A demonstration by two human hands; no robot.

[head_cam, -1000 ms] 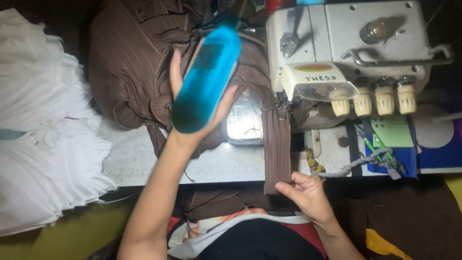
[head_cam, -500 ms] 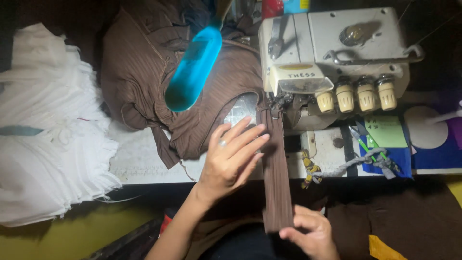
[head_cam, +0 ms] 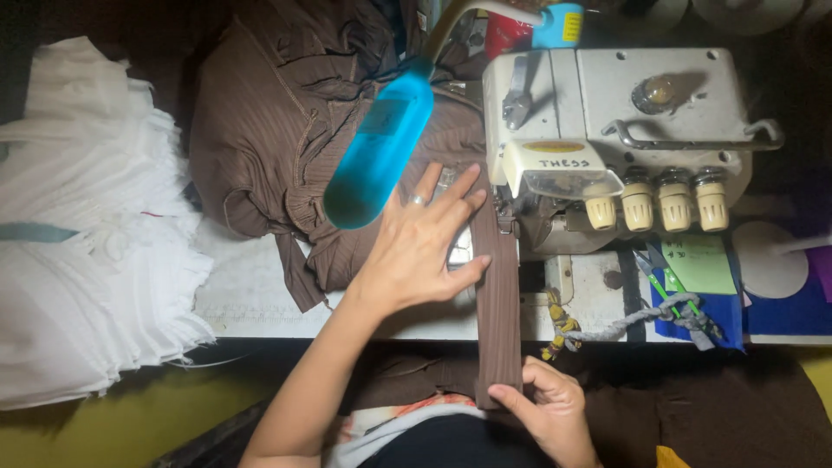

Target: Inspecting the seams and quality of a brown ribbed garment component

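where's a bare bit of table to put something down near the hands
One free patch: the pale table between the white cloth pile and the brown cloth. It is crowded from the left hand to the sewing machine, and the right hand holds the brown strip.

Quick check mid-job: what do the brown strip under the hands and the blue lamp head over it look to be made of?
Brown strip: a fine ribbed or pleated fabric, matte, probably a knit; it drapes limply between the left hand and the right hand. Blue lamp head: looks like smooth moulded plastic with a slight sheen.
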